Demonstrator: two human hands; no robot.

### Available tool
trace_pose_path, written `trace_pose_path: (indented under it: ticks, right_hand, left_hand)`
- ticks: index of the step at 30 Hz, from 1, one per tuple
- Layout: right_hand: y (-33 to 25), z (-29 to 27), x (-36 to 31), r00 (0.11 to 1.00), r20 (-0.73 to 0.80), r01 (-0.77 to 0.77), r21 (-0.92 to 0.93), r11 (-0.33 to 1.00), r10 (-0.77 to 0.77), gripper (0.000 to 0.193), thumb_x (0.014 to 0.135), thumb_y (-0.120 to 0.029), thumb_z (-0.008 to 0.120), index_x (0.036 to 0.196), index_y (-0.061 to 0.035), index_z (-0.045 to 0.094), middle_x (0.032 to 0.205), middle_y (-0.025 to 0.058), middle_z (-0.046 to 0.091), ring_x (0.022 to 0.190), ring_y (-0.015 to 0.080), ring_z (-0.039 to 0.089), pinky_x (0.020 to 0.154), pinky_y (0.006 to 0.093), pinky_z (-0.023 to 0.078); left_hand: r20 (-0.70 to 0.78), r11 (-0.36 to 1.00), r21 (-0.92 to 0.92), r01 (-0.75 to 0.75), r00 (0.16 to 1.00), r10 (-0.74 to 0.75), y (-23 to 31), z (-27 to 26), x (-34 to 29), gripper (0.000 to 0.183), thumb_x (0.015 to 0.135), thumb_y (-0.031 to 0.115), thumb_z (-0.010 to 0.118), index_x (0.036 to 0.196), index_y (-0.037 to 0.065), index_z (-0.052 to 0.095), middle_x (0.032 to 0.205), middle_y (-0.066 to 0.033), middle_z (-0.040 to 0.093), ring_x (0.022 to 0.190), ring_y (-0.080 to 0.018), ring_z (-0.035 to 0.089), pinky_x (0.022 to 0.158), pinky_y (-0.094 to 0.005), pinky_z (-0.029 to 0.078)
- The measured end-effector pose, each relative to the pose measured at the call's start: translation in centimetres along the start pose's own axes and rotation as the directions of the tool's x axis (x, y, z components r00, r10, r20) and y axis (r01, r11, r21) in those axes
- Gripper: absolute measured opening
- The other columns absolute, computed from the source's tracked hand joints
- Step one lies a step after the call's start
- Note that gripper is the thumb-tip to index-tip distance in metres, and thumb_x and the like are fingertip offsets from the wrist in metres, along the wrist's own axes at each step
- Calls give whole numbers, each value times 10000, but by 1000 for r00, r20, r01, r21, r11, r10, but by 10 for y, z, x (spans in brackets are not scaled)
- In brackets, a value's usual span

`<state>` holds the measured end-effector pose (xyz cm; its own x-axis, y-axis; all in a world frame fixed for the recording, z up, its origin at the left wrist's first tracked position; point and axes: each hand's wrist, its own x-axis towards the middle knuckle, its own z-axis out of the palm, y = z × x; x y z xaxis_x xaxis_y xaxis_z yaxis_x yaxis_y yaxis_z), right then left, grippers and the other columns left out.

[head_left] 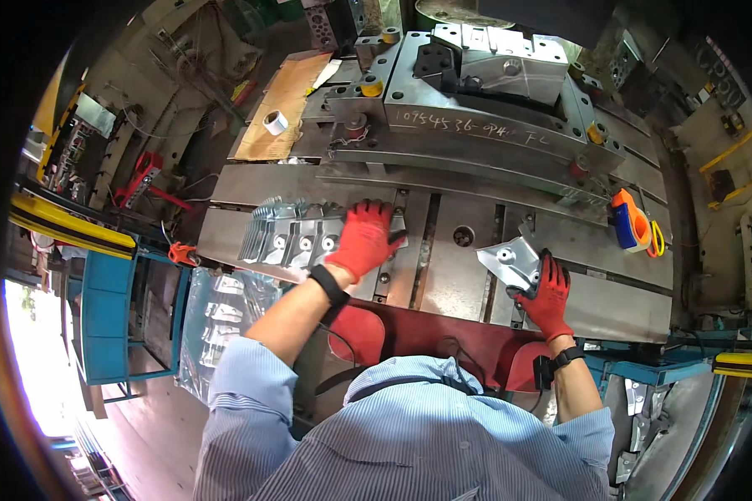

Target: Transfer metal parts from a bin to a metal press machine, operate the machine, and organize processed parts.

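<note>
My left hand (pixel 365 240), in a red glove with dark fingertips, rests on the right end of a row of stamped metal brackets (pixel 286 240) stacked side by side on the steel press table (pixel 443 280). Its fingers bend over the endmost pieces, and whether they grip one I cannot make out. On the right, my right hand (pixel 548 296), also red-gloved, is closed on the edge of a single metal bracket (pixel 510 259). That bracket is tilted over the slotted table, and a round hole shows in its face.
A large steel die (pixel 485 100) stands at the back. Back left, a tape roll (pixel 275 123) lies on cardboard (pixel 297 83). An orange-and-blue tape roll (pixel 631 221) and yellow-handled scissors (pixel 657 240) lie at right. More brackets fill a plastic-lined bin (pixel 194 334) at left.
</note>
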<state>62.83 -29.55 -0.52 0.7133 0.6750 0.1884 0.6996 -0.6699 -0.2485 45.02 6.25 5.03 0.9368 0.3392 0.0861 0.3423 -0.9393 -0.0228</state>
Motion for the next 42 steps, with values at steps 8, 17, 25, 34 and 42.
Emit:
trace_pose_path:
  ticks: [8, 17, 25, 34, 42]
  right_hand:
    - [-26, 2, 7, 980, 74, -179, -89, 980, 186, 1183, 544, -526, 827, 1436, 2, 256, 1403, 193, 394, 1296, 367, 372, 1032, 590, 281]
    - [-22, 7, 2, 987, 39, -157, 18, 987, 156, 1132, 593, -501, 813, 1444, -2, 258, 1392, 236, 375, 1300, 413, 331, 1071, 597, 218]
    - [-36, -1, 4, 989, 74, -132, 10, 991, 131, 1168, 584, -497, 819, 1466, -19, 222, 1393, 251, 363, 1295, 435, 331, 1076, 590, 222]
    - [-27, 7, 4, 998, -52, -15, 61, 998, 19, 1098, 571, -497, 822, 1418, -11, 320, 1370, 230, 407, 1269, 408, 378, 1080, 541, 258]
    - [-29, 2, -1, 1000, 6, 25, 73, 997, -26, 1148, 525, -450, 850, 1418, 15, 299, 1365, 228, 404, 1269, 414, 371, 1078, 526, 277]
  left_hand:
    - [-200, 995, -71, 70, 976, -83, 18, 57, -3, 685, 793, 416, 622, 1328, 37, 427, 1362, -213, 417, 1267, -395, 356, 1104, -536, 208]
    - [-143, 999, -34, 31, 989, -36, -32, 43, -30, 750, 771, 393, 655, 1367, 26, 387, 1401, -182, 380, 1330, -370, 299, 1134, -507, 179]
    - [-151, 998, -50, -48, 988, 40, 2, 24, -20, 780, 738, 419, 694, 1350, 32, 406, 1383, -182, 394, 1302, -386, 324, 1123, -515, 209]
    - [1, 906, -376, -193, 978, 209, 135, 16, 21, 525, 816, 419, 637, 1224, 98, 559, 1307, -179, 492, 1238, -365, 417, 1037, -488, 325]
    - [1, 924, -306, -231, 970, 243, 149, 35, 27, 364, 832, 322, 610, 1115, 92, 606, 1101, -151, 590, 1113, -341, 514, 914, -461, 416]
